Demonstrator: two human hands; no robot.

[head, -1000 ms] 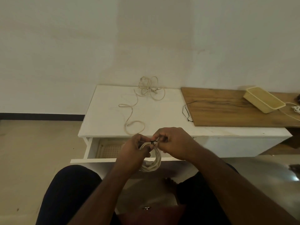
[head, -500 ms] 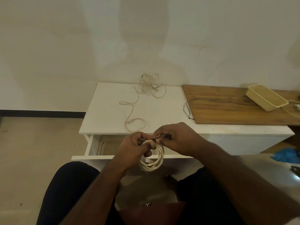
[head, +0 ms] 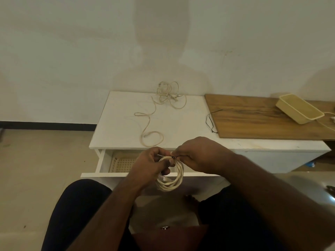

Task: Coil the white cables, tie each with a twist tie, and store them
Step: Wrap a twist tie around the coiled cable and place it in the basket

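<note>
Both hands grasp a coiled white cable above the open drawer: left hand grips the coil, right hand pinches the twist tie; next, twist it tight, then store it

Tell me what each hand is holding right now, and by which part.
The left hand grips the coiled white cable at its top. The right hand pinches one end of the black twist tie wrapped there.

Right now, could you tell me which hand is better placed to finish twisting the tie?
The right hand: it pinches the black twist tie at its free end, while the left hand holds the coiled cable.
</note>
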